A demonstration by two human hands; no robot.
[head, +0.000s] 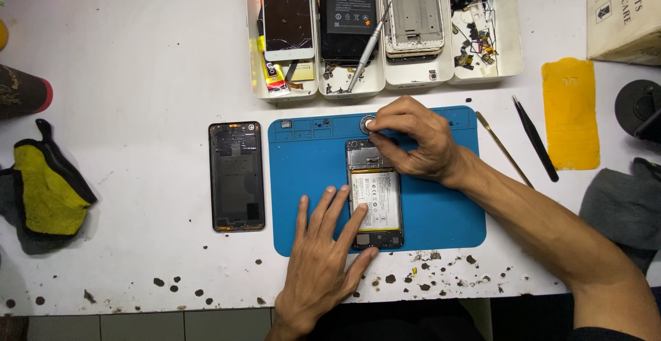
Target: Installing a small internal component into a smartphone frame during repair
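Two hands over an opened phone (375,196) (battery exposed) on a blue mat (441,210) on the table (138,86): left hand (323,258) lies flat, fingers spread, steadying it; right hand (413,138) pinches a small round part (368,123) at the mat's upper edge; back cover (237,176) lies left

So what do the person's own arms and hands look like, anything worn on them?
Both hands are bare: no gloves, rings or watch show on the left hand or the right hand. The right forearm is uncovered along nearly its full length, with only a dark sleeve edge at the frame's bottom corner. No sleeve shows on the left.
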